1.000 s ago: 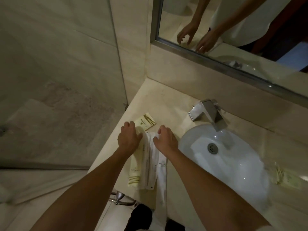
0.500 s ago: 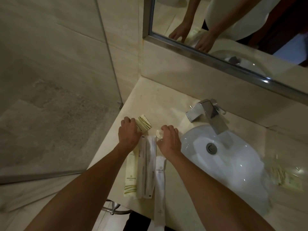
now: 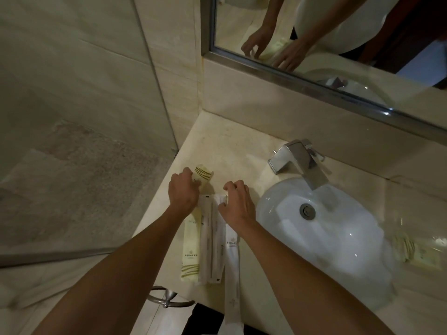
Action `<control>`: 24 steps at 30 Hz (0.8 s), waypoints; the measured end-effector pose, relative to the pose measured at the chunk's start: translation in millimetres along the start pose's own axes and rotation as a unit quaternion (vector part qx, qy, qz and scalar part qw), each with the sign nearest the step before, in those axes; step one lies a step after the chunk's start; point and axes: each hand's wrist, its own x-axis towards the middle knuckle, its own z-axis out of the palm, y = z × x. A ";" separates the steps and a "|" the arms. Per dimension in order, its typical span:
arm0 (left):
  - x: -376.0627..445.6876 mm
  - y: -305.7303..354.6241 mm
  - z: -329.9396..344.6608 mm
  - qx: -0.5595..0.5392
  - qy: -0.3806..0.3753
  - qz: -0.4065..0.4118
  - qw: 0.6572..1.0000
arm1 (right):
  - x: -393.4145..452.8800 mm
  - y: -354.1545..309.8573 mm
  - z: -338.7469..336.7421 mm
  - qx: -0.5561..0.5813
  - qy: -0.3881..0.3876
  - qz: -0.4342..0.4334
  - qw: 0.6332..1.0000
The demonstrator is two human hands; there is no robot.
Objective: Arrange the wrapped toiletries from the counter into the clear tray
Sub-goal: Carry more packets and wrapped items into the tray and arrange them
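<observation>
Lying along the left part of the beige worktop [image 3: 232,146], beside the glass shower panel [image 3: 72,117]: a row of wrapped toiletries, side by side and lengthwise toward the front edge. Starting at the left, a cream sachet with green stripes [image 3: 191,252]; touching it, two white paper packets [image 3: 212,247]; then a longer white packet [image 3: 232,274] overhanging the front edge.

Curling over the far end of the row, the left hand [image 3: 182,192], fingers bent and closing around a small cream striped packet [image 3: 203,174], whose striped end is sticking out beyond the knuckles. Hovering just right of it, the right hand [image 3: 238,201], fingers bent, thumb and fingertips pinching the top end of the white packets; whether lifting or only touching, cannot tell. Both forearms reaching in from the bottom of the view.

Sitting right of the hands, a white oval sink [image 3: 338,243] with a metal drain [image 3: 307,210], and a square chrome tap [image 3: 300,160] behind it. Resting at the far right, past the sink, the clear tray [image 3: 433,245], blurred, with a cream striped packet [image 3: 408,249] inside.

Running above the worktop, a framed mirror [image 3: 314,81] reflecting both hands. Hanging below the front edge, a metal towel ring [image 3: 167,298].
</observation>
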 end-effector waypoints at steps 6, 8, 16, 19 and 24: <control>-11.6 17.0 -11.5 -0.033 0.005 0.003 0.999 | -10.5 2.5 -15.8 0.017 -0.039 0.042 0.998; -17.0 21.6 -13.7 -0.041 0.010 0.015 0.999 | -16.9 1.2 -14.3 0.040 -0.058 0.083 0.994; -45.1 5.5 -16.6 -0.063 0.002 0.013 0.998 | -55.0 7.6 16.8 0.055 -0.089 0.172 0.979; -53.7 -0.6 -13.2 -0.065 -0.013 0.008 0.998 | -69.9 15.0 17.6 0.041 -0.082 0.166 0.982; -67.3 0.3 -6.6 -0.073 -0.032 0.009 0.997 | -87.1 24.5 19.1 0.020 -0.083 0.163 0.983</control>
